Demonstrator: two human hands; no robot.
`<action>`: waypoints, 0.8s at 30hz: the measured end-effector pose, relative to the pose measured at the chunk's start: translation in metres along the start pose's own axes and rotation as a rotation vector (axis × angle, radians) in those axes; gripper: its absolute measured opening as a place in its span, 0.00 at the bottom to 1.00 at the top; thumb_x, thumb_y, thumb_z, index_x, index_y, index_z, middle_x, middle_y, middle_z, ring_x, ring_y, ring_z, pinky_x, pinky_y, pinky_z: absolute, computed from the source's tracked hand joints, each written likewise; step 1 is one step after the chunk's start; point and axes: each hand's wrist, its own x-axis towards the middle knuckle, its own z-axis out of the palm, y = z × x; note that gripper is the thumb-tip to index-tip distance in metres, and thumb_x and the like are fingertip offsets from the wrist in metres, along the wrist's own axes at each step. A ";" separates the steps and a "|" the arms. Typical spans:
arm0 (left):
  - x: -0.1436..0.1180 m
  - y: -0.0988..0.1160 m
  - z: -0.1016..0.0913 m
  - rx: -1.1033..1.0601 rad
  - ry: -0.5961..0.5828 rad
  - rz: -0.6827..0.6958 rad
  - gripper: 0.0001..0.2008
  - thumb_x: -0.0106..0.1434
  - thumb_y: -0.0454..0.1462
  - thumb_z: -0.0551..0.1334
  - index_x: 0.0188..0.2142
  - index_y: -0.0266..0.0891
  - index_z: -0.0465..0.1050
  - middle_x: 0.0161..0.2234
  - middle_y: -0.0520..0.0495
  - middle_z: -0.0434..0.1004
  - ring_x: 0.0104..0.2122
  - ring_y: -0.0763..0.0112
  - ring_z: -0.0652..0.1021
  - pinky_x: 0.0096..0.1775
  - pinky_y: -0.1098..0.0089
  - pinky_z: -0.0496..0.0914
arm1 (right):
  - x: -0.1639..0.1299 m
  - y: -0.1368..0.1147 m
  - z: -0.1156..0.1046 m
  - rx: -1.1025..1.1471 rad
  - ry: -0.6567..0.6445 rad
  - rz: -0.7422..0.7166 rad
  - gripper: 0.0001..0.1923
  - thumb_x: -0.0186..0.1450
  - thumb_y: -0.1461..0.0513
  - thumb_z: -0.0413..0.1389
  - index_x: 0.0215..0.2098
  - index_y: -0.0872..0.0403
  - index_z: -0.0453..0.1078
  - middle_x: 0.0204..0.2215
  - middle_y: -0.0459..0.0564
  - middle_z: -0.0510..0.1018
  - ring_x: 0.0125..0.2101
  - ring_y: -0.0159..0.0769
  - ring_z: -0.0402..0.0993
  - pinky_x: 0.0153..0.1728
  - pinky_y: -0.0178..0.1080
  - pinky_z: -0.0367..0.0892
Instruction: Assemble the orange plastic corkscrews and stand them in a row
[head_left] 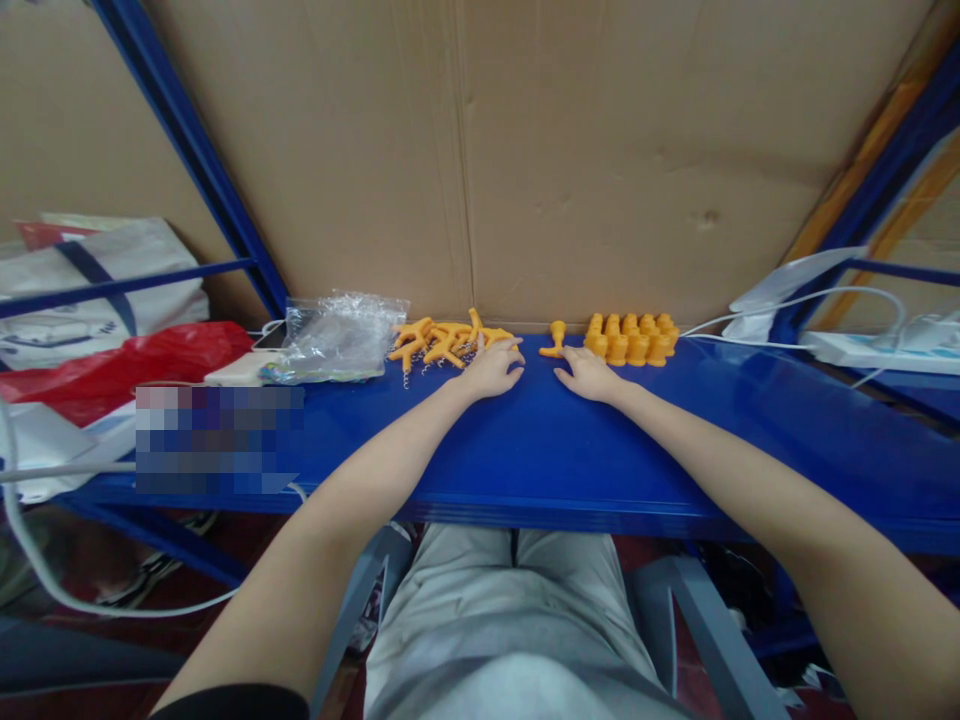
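A pile of orange corkscrews (439, 342) with T-shaped handles and metal spirals lies toward the back of the blue table. Over the pile's right end is my left hand (491, 371), fingers stretched over the nearest corkscrews, thumb apart; no firm grip shows. To its right, a single orange corkscrew (557, 338) stands handle-down, its spiral hidden by a flared orange sleeve. My right hand (589, 377) rests on the table beside it, with a fingertip at the handle's right end and the thumb spread. Behind that hand stand rows of orange sleeves (634, 342), several in number.
Clear plastic bags (341, 335) lie left of the pile, with a red bag (176, 360) beyond them. A white power strip (892, 350) and cables are at the right. Cardboard (525, 160) closes the back; blue frame posts (202, 160) rise at the sides.
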 end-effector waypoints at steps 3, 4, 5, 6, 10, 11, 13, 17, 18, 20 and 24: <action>0.000 0.000 0.000 -0.005 -0.001 0.000 0.15 0.68 0.34 0.57 0.48 0.42 0.81 0.68 0.41 0.67 0.70 0.51 0.63 0.69 0.33 0.46 | 0.003 0.004 0.006 0.006 0.036 0.007 0.23 0.70 0.60 0.52 0.61 0.58 0.70 0.60 0.64 0.76 0.59 0.54 0.73 0.56 0.53 0.70; 0.000 0.000 0.001 -0.004 -0.003 0.000 0.15 0.68 0.34 0.57 0.48 0.42 0.81 0.68 0.41 0.67 0.70 0.51 0.63 0.69 0.34 0.46 | 0.004 0.004 0.007 0.010 0.040 0.006 0.22 0.70 0.60 0.52 0.60 0.58 0.71 0.59 0.64 0.77 0.58 0.53 0.74 0.55 0.53 0.70; 0.000 0.000 0.001 -0.003 -0.004 -0.001 0.15 0.68 0.34 0.57 0.48 0.42 0.81 0.68 0.41 0.67 0.70 0.52 0.63 0.69 0.34 0.46 | 0.004 0.004 0.006 0.016 0.042 0.003 0.21 0.69 0.60 0.52 0.59 0.58 0.71 0.57 0.64 0.78 0.57 0.53 0.74 0.55 0.52 0.70; 0.000 0.000 0.001 -0.002 -0.005 -0.002 0.15 0.68 0.34 0.57 0.49 0.42 0.80 0.68 0.41 0.67 0.70 0.52 0.63 0.69 0.34 0.46 | 0.003 0.004 0.005 0.021 0.041 0.001 0.20 0.69 0.60 0.53 0.57 0.58 0.72 0.55 0.64 0.79 0.55 0.53 0.75 0.54 0.52 0.70; 0.000 0.000 0.001 0.006 -0.003 0.001 0.17 0.68 0.34 0.56 0.52 0.42 0.79 0.68 0.39 0.67 0.70 0.52 0.63 0.69 0.34 0.46 | -0.001 -0.005 -0.006 0.014 0.024 0.029 0.17 0.69 0.59 0.54 0.52 0.60 0.73 0.51 0.65 0.80 0.52 0.53 0.76 0.51 0.50 0.71; 0.000 0.000 0.001 0.007 -0.003 0.002 0.17 0.69 0.34 0.56 0.53 0.41 0.78 0.68 0.39 0.66 0.70 0.52 0.64 0.69 0.34 0.46 | -0.003 -0.008 -0.010 0.014 0.021 0.030 0.17 0.69 0.59 0.54 0.51 0.59 0.73 0.50 0.65 0.80 0.52 0.53 0.76 0.50 0.49 0.71; -0.001 0.000 0.001 0.006 0.004 0.002 0.19 0.69 0.35 0.56 0.56 0.41 0.76 0.68 0.39 0.66 0.70 0.53 0.64 0.69 0.35 0.47 | -0.004 -0.015 -0.015 0.052 0.024 -0.003 0.14 0.69 0.59 0.55 0.50 0.58 0.73 0.48 0.62 0.81 0.49 0.50 0.77 0.48 0.47 0.71; 0.000 0.000 0.002 -0.012 0.003 -0.001 0.19 0.70 0.36 0.54 0.56 0.41 0.76 0.61 0.39 0.76 0.65 0.53 0.71 0.69 0.36 0.47 | -0.006 -0.031 -0.021 0.274 0.018 -0.173 0.11 0.72 0.61 0.51 0.48 0.54 0.73 0.41 0.54 0.83 0.41 0.41 0.80 0.43 0.41 0.71; 0.000 0.000 0.003 -0.016 -0.013 -0.001 0.18 0.71 0.37 0.53 0.54 0.41 0.77 0.58 0.39 0.79 0.62 0.53 0.73 0.69 0.36 0.48 | -0.007 -0.035 -0.023 0.303 0.015 -0.219 0.12 0.73 0.62 0.49 0.48 0.54 0.73 0.41 0.53 0.83 0.41 0.40 0.80 0.43 0.40 0.71; 0.002 -0.002 0.004 -0.019 -0.047 0.008 0.17 0.71 0.38 0.53 0.47 0.41 0.80 0.52 0.41 0.82 0.58 0.53 0.76 0.68 0.35 0.50 | -0.009 -0.042 -0.027 0.272 0.009 -0.300 0.14 0.74 0.63 0.47 0.48 0.54 0.74 0.43 0.55 0.84 0.43 0.41 0.80 0.46 0.42 0.70; 0.006 -0.008 0.007 -0.029 -0.028 0.040 0.14 0.68 0.42 0.56 0.35 0.41 0.79 0.42 0.43 0.83 0.50 0.54 0.78 0.65 0.42 0.60 | -0.014 -0.048 -0.033 0.080 0.010 -0.386 0.16 0.73 0.65 0.47 0.49 0.56 0.75 0.47 0.59 0.83 0.51 0.46 0.77 0.52 0.46 0.66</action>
